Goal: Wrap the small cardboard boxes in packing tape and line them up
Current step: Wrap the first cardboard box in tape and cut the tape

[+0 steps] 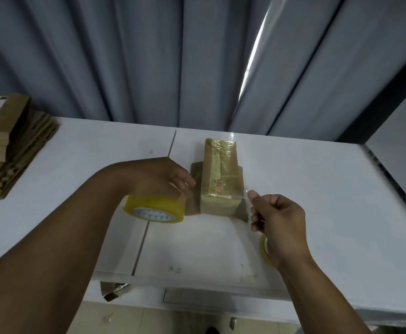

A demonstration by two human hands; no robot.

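Small brown cardboard box [217,182], part-taped. Left hand [158,179] grips yellow packing-tape roll [154,208]; right hand [277,219] pinches clear strip end [246,196], apparently tensioning it.

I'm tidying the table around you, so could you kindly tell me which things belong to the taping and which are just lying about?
In use: cardboard box; tape roll gripped by the left hand; tape strip pinched by the right hand.
Lying about: stack of flat cardboard at far left; second roll, half hidden behind the right hand.
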